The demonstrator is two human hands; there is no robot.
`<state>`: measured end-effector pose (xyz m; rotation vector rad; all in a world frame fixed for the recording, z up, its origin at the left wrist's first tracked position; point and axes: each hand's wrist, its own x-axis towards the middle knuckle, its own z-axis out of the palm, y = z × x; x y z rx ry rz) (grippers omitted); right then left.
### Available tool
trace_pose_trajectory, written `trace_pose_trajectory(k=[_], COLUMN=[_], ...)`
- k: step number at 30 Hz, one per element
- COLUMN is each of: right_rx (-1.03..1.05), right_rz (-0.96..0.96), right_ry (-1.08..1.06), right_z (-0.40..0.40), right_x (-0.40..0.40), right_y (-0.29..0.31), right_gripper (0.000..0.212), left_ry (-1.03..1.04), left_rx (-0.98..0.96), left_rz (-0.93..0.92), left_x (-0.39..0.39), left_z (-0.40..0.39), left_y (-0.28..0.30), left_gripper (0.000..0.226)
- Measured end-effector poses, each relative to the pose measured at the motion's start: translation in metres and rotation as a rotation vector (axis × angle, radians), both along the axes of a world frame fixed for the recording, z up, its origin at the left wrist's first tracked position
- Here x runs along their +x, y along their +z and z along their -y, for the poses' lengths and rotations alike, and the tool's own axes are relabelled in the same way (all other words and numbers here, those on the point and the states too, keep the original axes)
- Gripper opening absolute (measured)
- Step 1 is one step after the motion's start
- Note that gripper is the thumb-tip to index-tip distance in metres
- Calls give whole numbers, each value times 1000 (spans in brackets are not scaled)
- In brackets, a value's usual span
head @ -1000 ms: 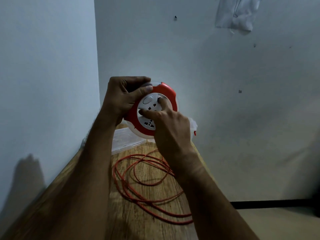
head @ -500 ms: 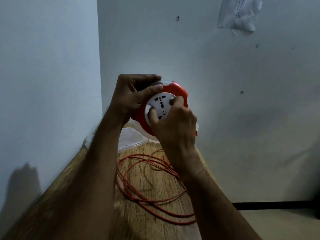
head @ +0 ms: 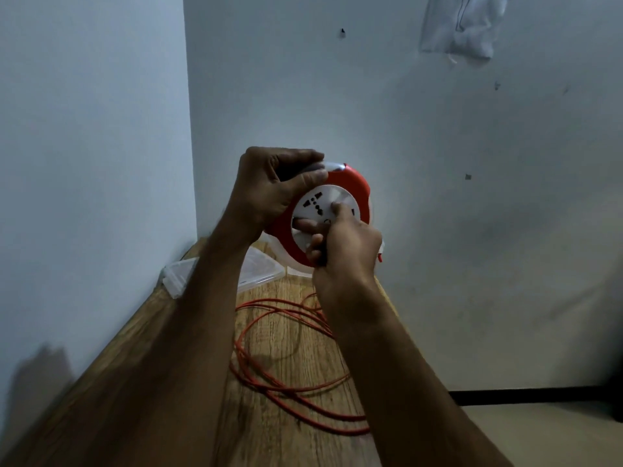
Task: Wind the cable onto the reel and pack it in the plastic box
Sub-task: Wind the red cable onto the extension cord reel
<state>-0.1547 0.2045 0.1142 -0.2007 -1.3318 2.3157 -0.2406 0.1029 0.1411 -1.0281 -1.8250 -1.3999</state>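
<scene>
Red reel (head: 350,183) is gripped at its rim by left hand (head: 269,190); right hand (head: 347,244) fingers (head: 305,225) pinched on its white hub, cable (head: 279,375) slack on table (head: 303,443) below.

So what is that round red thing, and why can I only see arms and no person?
The camera sits on the person's head and looks down, so you see only their two arms and hands, as if through their eyes. The round red and white thing is a cable reel, a wheel with plug sockets on its white face. The left hand grips its rim and holds it up in the air. The right hand has its fingers on the white middle part, probably to turn it. Below, on the wooden table, lie loose loops of orange cable that are not wound up yet. At the back by the wall lies a clear plastic box, where the reel should go later.
</scene>
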Motion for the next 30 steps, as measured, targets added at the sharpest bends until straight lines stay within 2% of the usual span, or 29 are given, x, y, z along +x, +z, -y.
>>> trace_pose_trajectory(k=[2,4,6,9,11,15,19,23,27,30], right_rx=[423,981,1420,1832,1992,2094,2122,1977,1799,1629], right_rz=[-115,-284,-405,-351,-246,-202,-232,-316,-408,-449], right_ry=[-41,-240,-382,-258,-206,-197,-296,-482,-652,-683], right_z=[-9,-28,-44,-52,-51,-43,-36,-33,-28,-23], right_x=[-3,-8,-9,-2,2,7,-2,-17,-22,-21], right_y=[0,3,9,16,18,17,5,-14,-22,-22], right_gripper=[14,15,22,39,50,64,63,51,59,58], left_ry=[-9,-16,-5,3,7,17,25,42,54,50], left_rx=[46,69,79,92,97,114,110,75,74,70], left_rz=[40,90,121,138,150,160,171,161,136,122], left_x=[-2,-2,-2,-1,-1,-1,-1,-1,-1,1], left_z=[5,11,15,18,19,24,26,24,23,23], left_y=[-1,-1,-1,0,-1,0,1,1,2,3], left_gripper=[36,34,33,33,32,32,33,35,36,36])
